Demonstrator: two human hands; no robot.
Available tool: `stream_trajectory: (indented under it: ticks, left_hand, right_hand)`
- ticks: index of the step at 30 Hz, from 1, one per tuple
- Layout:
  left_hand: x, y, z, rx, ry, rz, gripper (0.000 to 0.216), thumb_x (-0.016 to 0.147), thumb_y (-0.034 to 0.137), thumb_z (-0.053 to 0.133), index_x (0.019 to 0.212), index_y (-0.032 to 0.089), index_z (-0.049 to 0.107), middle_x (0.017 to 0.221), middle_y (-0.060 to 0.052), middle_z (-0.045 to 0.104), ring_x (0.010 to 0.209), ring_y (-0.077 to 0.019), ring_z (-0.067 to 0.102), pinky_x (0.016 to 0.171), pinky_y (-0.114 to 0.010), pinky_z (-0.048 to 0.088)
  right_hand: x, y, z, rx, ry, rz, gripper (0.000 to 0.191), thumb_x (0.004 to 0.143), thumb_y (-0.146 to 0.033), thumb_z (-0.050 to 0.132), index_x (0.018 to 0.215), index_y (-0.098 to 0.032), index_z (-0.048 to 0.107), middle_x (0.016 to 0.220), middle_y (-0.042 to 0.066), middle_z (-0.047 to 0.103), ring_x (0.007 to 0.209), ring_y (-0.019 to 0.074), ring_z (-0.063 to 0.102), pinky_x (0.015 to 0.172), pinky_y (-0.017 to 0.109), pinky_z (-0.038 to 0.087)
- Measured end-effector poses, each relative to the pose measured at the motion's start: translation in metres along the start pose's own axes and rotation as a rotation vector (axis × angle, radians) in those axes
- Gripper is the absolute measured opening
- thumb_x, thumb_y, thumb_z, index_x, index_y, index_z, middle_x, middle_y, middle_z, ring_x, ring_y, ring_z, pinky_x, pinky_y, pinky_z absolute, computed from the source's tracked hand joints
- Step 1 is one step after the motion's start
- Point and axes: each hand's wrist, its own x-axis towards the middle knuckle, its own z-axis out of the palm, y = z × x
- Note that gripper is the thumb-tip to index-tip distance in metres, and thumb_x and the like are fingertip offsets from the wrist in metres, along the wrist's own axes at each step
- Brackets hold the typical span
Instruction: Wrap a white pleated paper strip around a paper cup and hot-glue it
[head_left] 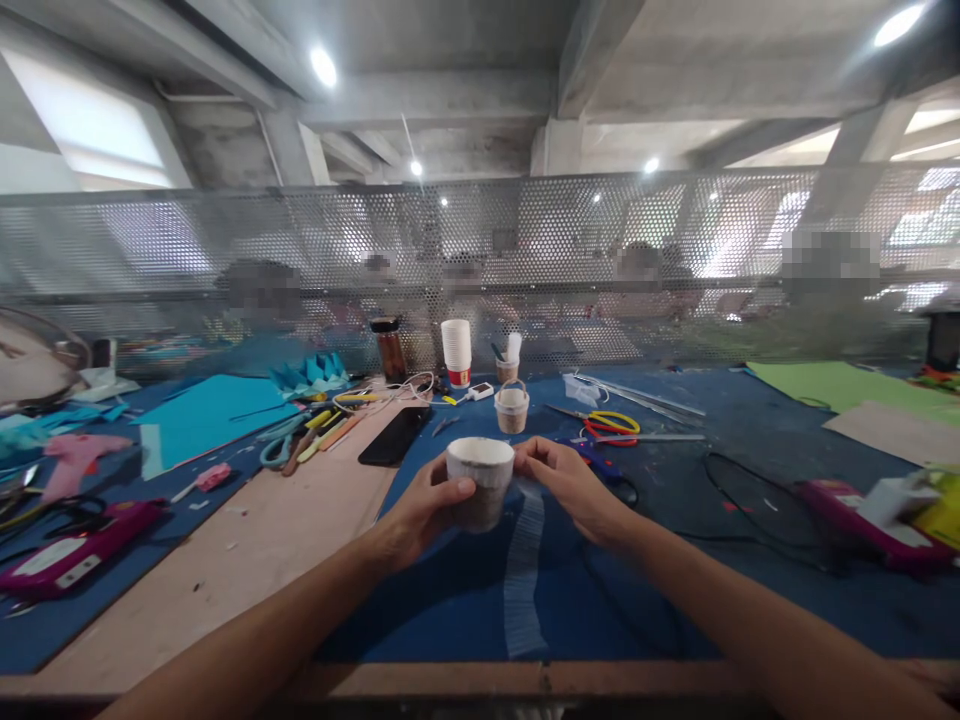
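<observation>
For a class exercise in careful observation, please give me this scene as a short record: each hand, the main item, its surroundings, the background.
Left hand: the left hand grips the pale cup
Right hand: the right hand, fingers by the cup's rim; exact grip unclear
Main item: pale cup, opening upward
Below right hand: pleated strip
Beyond cup: small handled bucket, paper cup stack
Left of bucket: black phone
Background: perforated screen

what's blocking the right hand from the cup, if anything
Nothing visible: the left hand holds the cup, and the right hand is close beside its rim. A pale ribbed strip trails below; whether its upper end reaches between hand and cup is unclear.
</observation>
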Motion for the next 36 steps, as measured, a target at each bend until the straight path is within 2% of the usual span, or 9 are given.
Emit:
stream_trajectory:
  ticks: [5,10,17,24,27,28,30,33,36]
  left_hand:
    - [-0.004,0.005,0.007,-0.024,-0.017,-0.007,0.057,0.071,0.036,0.086,0.121,0.016,0.069,0.109,-0.015,0.075,0.100,-0.0294,0.069,0.085,-0.038,0.054]
    - [-0.006,0.008,0.010,-0.061,-0.048,0.011,0.055,0.069,0.036,0.087,0.118,0.016,0.070,0.108,-0.014,0.076,0.098,-0.0295,0.071,0.086,-0.038,0.053]
    - [-0.007,0.009,0.009,-0.068,-0.097,0.021,0.057,0.069,0.037,0.086,0.119,0.015,0.071,0.108,-0.014,0.076,0.099,-0.0298,0.070,0.088,-0.038,0.052]
    - [-0.006,0.006,-0.001,-0.031,-0.051,-0.006,0.056,0.070,0.038,0.086,0.120,0.017,0.072,0.110,-0.014,0.076,0.098,-0.0276,0.069,0.084,-0.034,0.053]
    - [-0.006,0.008,-0.005,-0.008,-0.043,-0.022,0.062,0.065,0.038,0.089,0.120,0.015,0.071,0.111,-0.015,0.075,0.100,-0.0301,0.069,0.086,-0.037,0.054]
    - [-0.006,0.009,-0.006,-0.005,-0.035,-0.032,0.064,0.065,0.039,0.089,0.122,0.016,0.071,0.112,-0.016,0.075,0.102,-0.0316,0.068,0.088,-0.039,0.054]
    - [-0.006,0.008,-0.008,0.004,-0.040,-0.049,0.066,0.064,0.041,0.089,0.123,0.016,0.069,0.114,-0.016,0.074,0.104,-0.0337,0.068,0.087,-0.040,0.054]
    - [-0.005,0.005,-0.010,0.040,-0.030,-0.039,0.070,0.062,0.040,0.091,0.123,0.016,0.068,0.110,-0.016,0.075,0.103,-0.0344,0.068,0.083,-0.038,0.053]
    - [-0.004,0.002,-0.008,0.102,-0.075,0.007,0.074,0.058,0.041,0.093,0.122,0.015,0.068,0.097,-0.014,0.077,0.097,-0.0323,0.068,0.080,-0.035,0.050]
  right_hand:
    - [-0.001,-0.002,0.000,-0.013,0.001,-0.021,0.040,0.082,-0.055,0.076,0.085,-0.017,0.067,0.089,0.002,0.068,0.083,0.0167,0.058,0.076,0.028,0.043]
    - [-0.004,-0.005,0.004,-0.109,-0.018,0.027,0.047,0.078,-0.063,0.077,0.082,-0.017,0.068,0.079,0.002,0.068,0.076,0.0179,0.059,0.071,0.029,0.043]
    - [-0.005,-0.002,0.010,-0.091,-0.088,0.027,0.051,0.080,-0.067,0.072,0.077,-0.017,0.066,0.075,0.001,0.067,0.071,0.0169,0.058,0.070,0.029,0.043]
    - [-0.003,-0.004,0.005,-0.266,-0.177,-0.042,0.042,0.087,-0.058,0.070,0.089,-0.016,0.073,0.081,0.003,0.074,0.079,0.0198,0.067,0.072,0.029,0.049]
    - [0.002,-0.015,-0.010,-0.556,-0.173,-0.132,0.024,0.093,-0.041,0.066,0.099,-0.020,0.076,0.090,0.003,0.077,0.083,0.0190,0.070,0.073,0.028,0.052]
    - [0.005,-0.020,-0.019,-0.706,-0.103,-0.173,0.018,0.093,-0.035,0.065,0.100,-0.022,0.076,0.093,0.002,0.078,0.084,0.0178,0.070,0.075,0.027,0.052]
    - [0.012,-0.030,-0.042,-0.821,0.017,-0.177,0.016,0.092,-0.027,0.064,0.103,-0.023,0.075,0.103,0.003,0.077,0.092,0.0177,0.069,0.084,0.029,0.050]
    - [0.020,-0.038,-0.081,-0.977,0.154,-0.092,0.018,0.094,-0.027,0.059,0.103,-0.022,0.074,0.100,0.005,0.076,0.092,0.0206,0.068,0.084,0.031,0.047]
    - [0.019,-0.034,-0.108,-1.135,0.176,0.060,0.015,0.089,-0.033,0.064,0.086,-0.021,0.074,0.084,0.006,0.074,0.083,0.0249,0.068,0.075,0.033,0.044]
